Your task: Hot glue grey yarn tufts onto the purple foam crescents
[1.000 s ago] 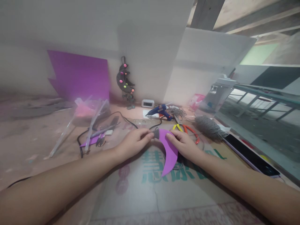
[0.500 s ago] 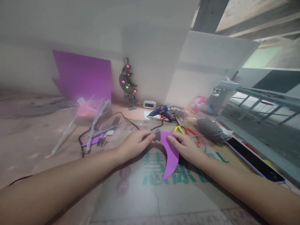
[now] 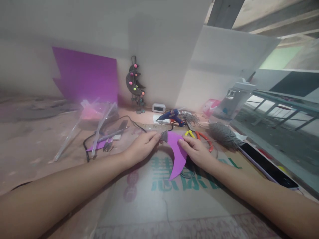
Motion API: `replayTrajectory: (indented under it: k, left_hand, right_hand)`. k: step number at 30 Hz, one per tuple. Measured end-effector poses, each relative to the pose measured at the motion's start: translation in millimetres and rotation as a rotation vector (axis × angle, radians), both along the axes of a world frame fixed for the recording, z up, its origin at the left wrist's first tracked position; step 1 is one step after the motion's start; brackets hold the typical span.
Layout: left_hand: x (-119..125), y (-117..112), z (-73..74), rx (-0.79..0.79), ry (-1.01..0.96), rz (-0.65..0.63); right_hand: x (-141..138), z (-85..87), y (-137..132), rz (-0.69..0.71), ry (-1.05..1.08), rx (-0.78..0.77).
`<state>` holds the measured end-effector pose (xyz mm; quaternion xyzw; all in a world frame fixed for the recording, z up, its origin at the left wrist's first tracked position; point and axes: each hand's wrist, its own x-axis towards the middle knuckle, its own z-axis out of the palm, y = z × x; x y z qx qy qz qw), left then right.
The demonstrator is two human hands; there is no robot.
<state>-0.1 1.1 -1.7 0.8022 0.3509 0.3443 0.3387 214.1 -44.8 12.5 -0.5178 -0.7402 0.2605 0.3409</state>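
Observation:
A purple crescent of foam (image 3: pixel 177 156) lies over a cardboard sheet (image 3: pixel 159 196) in front of me. My left hand (image 3: pixel 141 146) pinches the crescent's upper tip, where grey yarn (image 3: pixel 164 136) is wrapped round it. My right hand (image 3: pixel 196 151) holds the crescent's outer edge between thumb and fingers. Both hands are closed on the piece.
A blue glue gun (image 3: pixel 169 116), yellow and orange pliers (image 3: pixel 199 136) and a grey yarn bundle (image 3: pixel 223 134) lie behind the hands. A phone (image 3: pixel 267 164) is at right. Glue sticks (image 3: pixel 99 127), a black cable (image 3: pixel 109 129) and a purple foam sheet (image 3: pixel 86 78) are at left. A finished dark crescent ornament (image 3: pixel 134 83) hangs on the wall.
The hands and the crescent stay together with little change; the crescent has tilted slightly and the view has shifted a little.

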Motion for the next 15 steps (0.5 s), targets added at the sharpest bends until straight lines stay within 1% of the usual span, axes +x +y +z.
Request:
replayTrajectory:
  k: [6,9,12,15]
  left_hand:
    - [0.4,0.4,0.0,0.012,0.011,0.006]
    - [0.8,0.2,1.1,0.013,0.013,-0.009]
    - [0.2,-0.2,1.8,0.009,-0.021,-0.015]
    - [-1.4,-0.2,2.1,0.002,-0.083,0.016]
  right_hand:
    - [1.5,-3.1,0.9,-0.005,0.004,-0.032]
    - [3.6,-5.5,1.8,-0.014,-0.012,-0.020]
    - [4.7,-6.2,2.2,-0.001,0.010,-0.029]
    - [4.9,-5.8,2.2,0.032,0.063,-0.046]
